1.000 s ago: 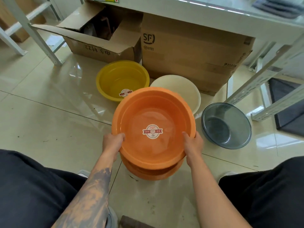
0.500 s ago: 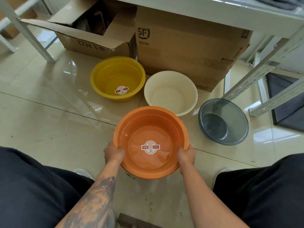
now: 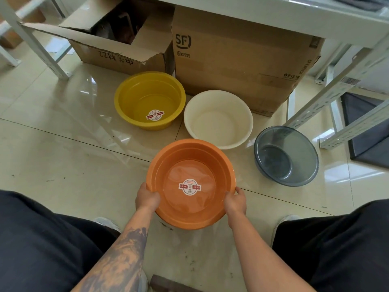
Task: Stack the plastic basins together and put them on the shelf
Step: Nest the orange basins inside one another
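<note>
Both hands on the orange basin [image 3: 190, 184], near centre on the floor [image 3: 63, 165]. Left hand [image 3: 147, 198] grip clasped on its near-left rim, right hand [image 3: 235, 201] grip clasped on the near-right rim. Yellow basin [image 3: 149, 100] far left, white basin [image 3: 218, 119] just beyond the orange one, grey basin [image 3: 286, 155] to the right. Cardboard boxes [image 3: 237, 60] under the shelf [image 3: 273, 15] at the far side.

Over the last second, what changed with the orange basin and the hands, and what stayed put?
The orange basin, held by the left hand and right hand at its rim, came down into a second orange basin beneath it, which is now hidden. Both hands kept their grip. The yellow basin, white basin and grey basin stayed on the floor.
</note>
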